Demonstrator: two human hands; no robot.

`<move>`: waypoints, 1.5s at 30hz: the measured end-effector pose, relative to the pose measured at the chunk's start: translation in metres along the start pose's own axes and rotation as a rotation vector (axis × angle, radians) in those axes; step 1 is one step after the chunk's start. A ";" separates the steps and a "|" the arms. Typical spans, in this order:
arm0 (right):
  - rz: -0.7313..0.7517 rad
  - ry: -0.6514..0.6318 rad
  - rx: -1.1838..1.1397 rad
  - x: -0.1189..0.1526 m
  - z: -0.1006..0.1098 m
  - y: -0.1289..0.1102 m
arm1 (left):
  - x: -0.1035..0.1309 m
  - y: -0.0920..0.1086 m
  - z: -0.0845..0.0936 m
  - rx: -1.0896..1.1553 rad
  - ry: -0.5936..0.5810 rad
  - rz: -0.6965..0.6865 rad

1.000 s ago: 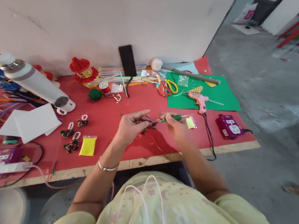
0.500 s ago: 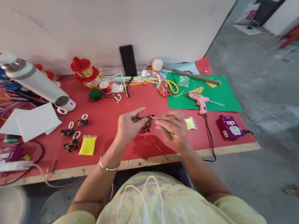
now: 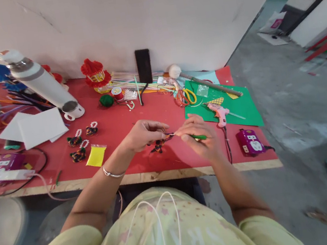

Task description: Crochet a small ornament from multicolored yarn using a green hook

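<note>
Yarn piece point(image 3: 157, 146), dark with flecks of red and orange, toward the front edge of a red-covered table point(image 3: 133, 167), between two bare hands; cannot tell whether touching the tabletop or just above it; pinched at its upper edge between thumb and fingers of the left hand point(image 3: 141, 136), nearly closed, with a silver bangle point(image 3: 112, 175) at the wrist; in the right hand point(image 3: 203, 141), fingers curled and thumb pressed in, a green-handled hook point(image 3: 199, 137), thin metal shaft pointing left, tip at the yarn piece, exact contact too small to tell; to the left, three small dark yarn ornaments point(image 3: 78, 155) with white bead loops, near a yellow packet point(image 3: 96, 156); farther left, white sheets point(image 3: 43, 128), a white mug point(image 3: 77, 110) and a tall white flask point(image 3: 41, 84); toward the back, a green yarn ball point(image 3: 106, 100), a red spool point(image 3: 117, 94) and a black phone point(image 3: 144, 66) upright against the wall point(image 3: 97, 25); to the right, a pink glue gun point(image 3: 220, 114) partly on a green sheet point(image 3: 243, 105), yellow-handled scissors point(image 3: 193, 93) farther back, and a purple socket block point(image 3: 250, 142) near the table's right end.
</note>
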State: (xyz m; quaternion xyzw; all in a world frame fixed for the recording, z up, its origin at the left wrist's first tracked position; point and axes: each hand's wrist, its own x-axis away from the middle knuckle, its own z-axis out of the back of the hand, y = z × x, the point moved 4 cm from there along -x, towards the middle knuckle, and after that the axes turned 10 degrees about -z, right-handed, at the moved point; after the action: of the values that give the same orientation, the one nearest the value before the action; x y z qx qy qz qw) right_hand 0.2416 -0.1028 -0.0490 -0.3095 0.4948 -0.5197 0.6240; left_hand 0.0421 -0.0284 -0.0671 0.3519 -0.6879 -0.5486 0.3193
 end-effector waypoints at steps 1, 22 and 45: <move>-0.030 -0.013 -0.059 -0.002 0.002 0.000 | 0.000 0.001 -0.001 0.003 -0.025 -0.005; 0.100 0.546 0.087 0.037 -0.057 0.037 | 0.001 -0.028 -0.018 0.053 0.380 -0.293; 0.137 -0.075 -0.174 -0.005 0.006 0.004 | 0.012 0.003 -0.005 0.103 -0.041 -0.029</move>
State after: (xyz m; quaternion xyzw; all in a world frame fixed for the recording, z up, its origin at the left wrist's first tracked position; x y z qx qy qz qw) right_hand 0.2486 -0.0975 -0.0498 -0.3471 0.5342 -0.4192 0.6468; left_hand 0.0394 -0.0405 -0.0630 0.3665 -0.7164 -0.5243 0.2784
